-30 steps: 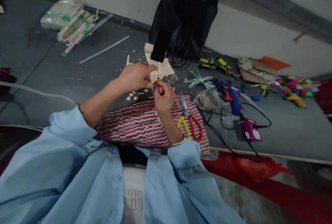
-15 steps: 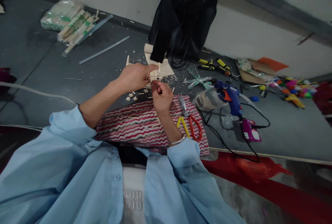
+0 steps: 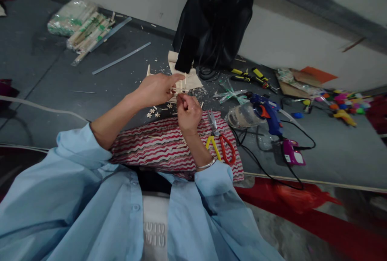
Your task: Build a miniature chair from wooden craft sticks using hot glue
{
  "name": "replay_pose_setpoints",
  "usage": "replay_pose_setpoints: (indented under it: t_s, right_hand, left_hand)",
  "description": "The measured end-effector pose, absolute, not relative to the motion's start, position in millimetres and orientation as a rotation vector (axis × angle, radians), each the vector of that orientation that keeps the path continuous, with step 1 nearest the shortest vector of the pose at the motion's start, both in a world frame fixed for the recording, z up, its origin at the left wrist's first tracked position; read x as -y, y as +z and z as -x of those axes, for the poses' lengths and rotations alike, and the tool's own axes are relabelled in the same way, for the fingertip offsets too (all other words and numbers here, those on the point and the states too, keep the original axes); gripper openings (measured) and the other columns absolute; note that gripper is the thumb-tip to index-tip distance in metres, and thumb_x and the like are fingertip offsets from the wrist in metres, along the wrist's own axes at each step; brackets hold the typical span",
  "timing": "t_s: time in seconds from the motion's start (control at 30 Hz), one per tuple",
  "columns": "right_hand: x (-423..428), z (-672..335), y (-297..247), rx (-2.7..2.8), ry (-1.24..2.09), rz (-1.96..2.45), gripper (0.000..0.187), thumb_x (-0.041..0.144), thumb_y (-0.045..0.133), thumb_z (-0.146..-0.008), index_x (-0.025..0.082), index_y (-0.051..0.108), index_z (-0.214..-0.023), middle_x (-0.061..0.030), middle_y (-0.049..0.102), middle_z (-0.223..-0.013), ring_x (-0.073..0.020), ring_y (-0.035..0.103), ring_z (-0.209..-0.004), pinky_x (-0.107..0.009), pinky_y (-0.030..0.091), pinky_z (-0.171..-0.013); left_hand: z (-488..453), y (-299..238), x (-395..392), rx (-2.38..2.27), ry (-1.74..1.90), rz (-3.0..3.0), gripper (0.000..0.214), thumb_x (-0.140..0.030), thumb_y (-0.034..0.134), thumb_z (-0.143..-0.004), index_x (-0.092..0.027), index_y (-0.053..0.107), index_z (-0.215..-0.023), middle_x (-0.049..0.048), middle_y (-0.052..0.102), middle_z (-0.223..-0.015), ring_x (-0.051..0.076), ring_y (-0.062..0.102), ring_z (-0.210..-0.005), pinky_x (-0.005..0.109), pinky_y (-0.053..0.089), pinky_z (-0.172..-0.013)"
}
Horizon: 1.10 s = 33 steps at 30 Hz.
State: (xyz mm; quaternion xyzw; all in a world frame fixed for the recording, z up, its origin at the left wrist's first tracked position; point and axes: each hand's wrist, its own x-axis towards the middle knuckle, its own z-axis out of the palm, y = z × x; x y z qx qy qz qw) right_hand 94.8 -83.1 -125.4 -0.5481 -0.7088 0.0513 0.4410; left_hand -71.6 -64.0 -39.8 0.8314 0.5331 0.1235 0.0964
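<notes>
A small model of pale wooden sticks (image 3: 183, 90) sits between my two hands, its far side partly hidden by fingers. My left hand (image 3: 155, 89) grips it from the left, the index finger stretched along its top. From the near side, my right hand (image 3: 189, 112) pinches at the model's edge with fingers curled; what lies between those fingertips is too small to make out. Little wooden flower shapes (image 3: 152, 111) lie just below the left hand. Behind the model is a pale cloth or sheet (image 3: 195, 79) with a black phone (image 3: 186, 54) leaning above it.
Scissors (image 3: 216, 132) rest on a striped cloth (image 3: 151, 144) at the near edge. To the right are a blue glue gun (image 3: 267, 112) with a cord, pliers (image 3: 260, 75) and pom-poms (image 3: 356, 102). A black bag (image 3: 217, 23) stands at the wall; bagged sticks (image 3: 87, 31) lie far left.
Almost nothing differs. Both hands stay at the wooden model, with only a tiny shift of the fingers.
</notes>
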Motion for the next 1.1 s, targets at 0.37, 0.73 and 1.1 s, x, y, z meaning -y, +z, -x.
replay_pose_setpoints:
  t_s: [0.37, 0.73, 1.1]
  right_hand:
    - [85.1, -94.5, -125.3, 1.781, 0.039, 1.396, 0.024, 0.032, 0.056, -0.1, 0.022, 0.078, -0.099, 0.0016, 0.058, -0.067, -0.0148, 0.055, -0.066, -0.027, 0.044, -0.068]
    - [84.9, -97.0, -126.2, 1.742, 0.14, 1.37, 0.026, 0.03, 0.054, -0.096, 0.019, 0.078, -0.101, 0.0006, 0.06, -0.067, -0.0152, 0.056, -0.066, -0.029, 0.047, -0.071]
    - [90.4, -92.9, -123.3, 1.559, 0.486, 1.35, 0.033, 0.037, 0.055, -0.093, 0.019, 0.079, -0.105, -0.0025, 0.072, -0.079, -0.0146, 0.059, -0.066, -0.031, 0.054, -0.073]
  left_hand:
    - [69.5, -42.1, 63.8, -1.645, 0.352, -2.485, 0.058, -0.024, 0.053, -0.094, -0.024, 0.051, -0.152, 0.0094, 0.078, -0.122, 0.027, 0.073, -0.114, 0.033, 0.056, -0.088]
    - [69.3, -40.5, 64.2, -1.642, 0.346, -2.437, 0.059, -0.022, 0.05, -0.093, -0.023, 0.05, -0.152, 0.0103, 0.075, -0.126, 0.029, 0.071, -0.119, 0.036, 0.055, -0.092]
    - [69.9, -40.4, 63.8, -1.637, 0.372, -2.436, 0.057, -0.02, 0.052, -0.093, -0.021, 0.053, -0.149, 0.0113, 0.076, -0.12, 0.028, 0.07, -0.117, 0.033, 0.054, -0.088]
